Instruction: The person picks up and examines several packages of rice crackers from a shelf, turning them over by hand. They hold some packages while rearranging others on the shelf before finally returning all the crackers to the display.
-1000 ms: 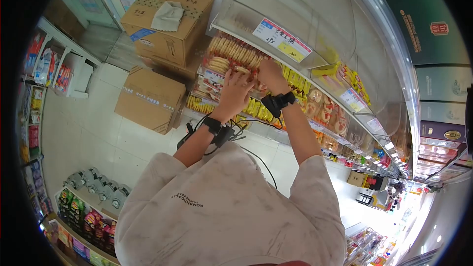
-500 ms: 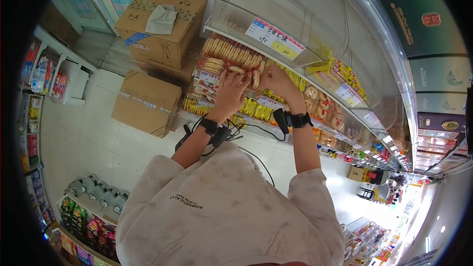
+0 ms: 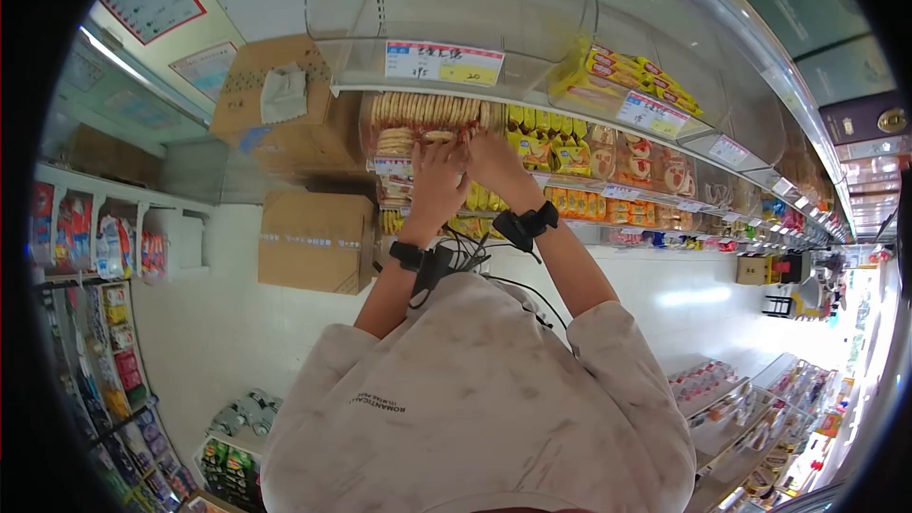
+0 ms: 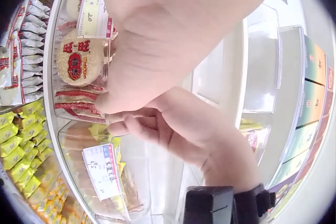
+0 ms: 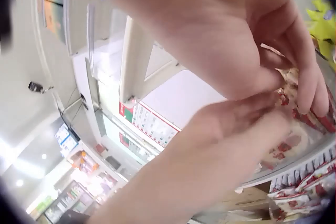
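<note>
Clear packets of round rice crackers (image 3: 432, 109) with red print stand in a tight row in a transparent shelf bin, several more lying at its front. My left hand (image 3: 439, 188) reaches over the bin's front with fingers extended onto the front crackers. Close beside it, my right hand (image 3: 501, 171) pinches a rice cracker packet (image 5: 286, 83) at the row's right end, between thumb and fingers. In the left wrist view one cracker (image 4: 79, 61) shows flat through the bin wall, and the fingertips of both hands meet just above the packets' edges. The palms hide part of the packets.
Yellow snack packs (image 3: 551, 147) fill the bin to the right. Above hangs a clear upper bin with a price label (image 3: 445, 64). Cardboard boxes (image 3: 315, 242) stand at the left. Black cables (image 3: 465, 252) hang between the wrists.
The head view has turned, so the shelf now lies more level across it. My right hand has drawn closer to the left, with the packet it handles now mostly hidden.
</note>
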Tool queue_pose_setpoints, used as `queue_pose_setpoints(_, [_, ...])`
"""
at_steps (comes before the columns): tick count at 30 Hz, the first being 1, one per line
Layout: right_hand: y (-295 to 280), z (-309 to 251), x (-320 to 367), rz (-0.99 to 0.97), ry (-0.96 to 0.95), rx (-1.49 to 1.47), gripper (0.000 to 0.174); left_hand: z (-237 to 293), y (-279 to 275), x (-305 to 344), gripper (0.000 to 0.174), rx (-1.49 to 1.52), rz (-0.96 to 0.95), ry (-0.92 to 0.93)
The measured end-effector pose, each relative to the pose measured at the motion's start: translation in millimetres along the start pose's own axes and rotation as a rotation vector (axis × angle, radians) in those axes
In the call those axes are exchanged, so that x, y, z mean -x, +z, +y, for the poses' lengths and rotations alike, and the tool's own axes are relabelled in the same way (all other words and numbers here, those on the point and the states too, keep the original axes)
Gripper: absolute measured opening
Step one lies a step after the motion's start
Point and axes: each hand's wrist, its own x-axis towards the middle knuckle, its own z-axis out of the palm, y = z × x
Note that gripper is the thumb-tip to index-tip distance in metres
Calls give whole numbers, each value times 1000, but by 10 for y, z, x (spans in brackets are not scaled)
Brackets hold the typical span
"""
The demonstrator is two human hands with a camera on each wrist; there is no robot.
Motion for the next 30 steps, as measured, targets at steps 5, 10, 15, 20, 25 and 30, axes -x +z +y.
queue_pose_setpoints(5, [-56,-20,253,120,-23,-153,19,22,-50,-229,48,254,46,73])
queue_pose_setpoints(10, [-668,-90,691,133,-78,-553,19,72,38,-428,50,238,-10,26])
queue_pose_setpoints(15, [-900,73,1000,234,-71,-700,19,188,257,-558,51,109,6,-53])
queue_pose_setpoints(20, [-900,229,1200,332,-62,-736,18,159,205,-665,41,70,-97,-58])
queue_pose_setpoints(25, [-831,376,1259,353,-47,-774,17,84,165,-742,43,115,-187,-57])
queue_pose_setpoints(30, [-875,365,1273,301,-42,-762,17,13,282,-693,44,290,-79,-65])
